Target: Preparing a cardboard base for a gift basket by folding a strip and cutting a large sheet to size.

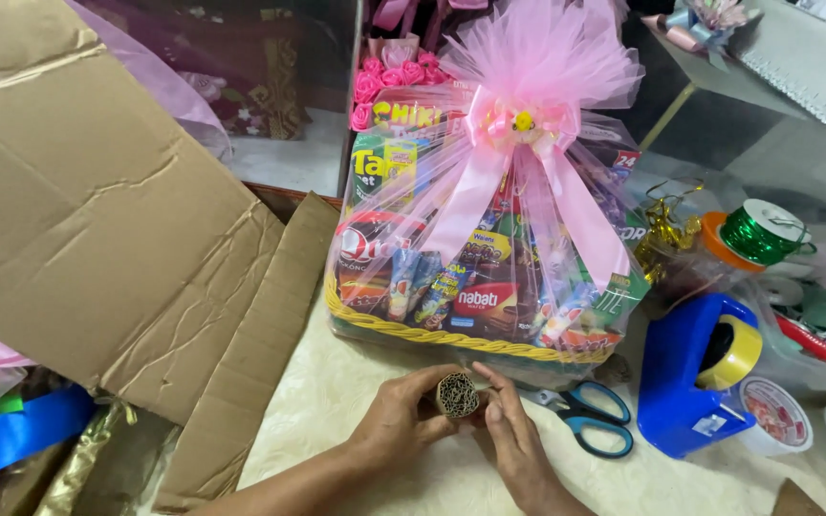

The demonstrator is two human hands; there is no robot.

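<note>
**Two hands on a rolled corrugated bundle, gift hamper behind**

Nearest to us, we record the left hand (399, 420), coming in from the lower left with the forearm laid along the pale patterned tabletop (336, 401). Its fingers curl round the side of a small roll of corrugated cardboard (457, 393), the thumb on top. The right hand (513, 435) meets it from below right, fingertips pressed to the roll's other side. Both hands grasp the roll between them, its ribbed end turned up toward us, just in front of the hamper.

Just right of the hands we list blue-handled scissors (587, 417), lying flat, and beyond them a blue tape dispenser (685, 382) carrying a yellow roll.

Next back stands the gift hamper (489, 248): a yellow-rimmed basket of snack packets wrapped in clear film, topped by a pink ribbon bow (523, 124) and pink tulle.

To the right we note a green ribbon spool (762, 234). On the left, large brown cardboard flaps (97, 210) lean over the table edge.
</note>
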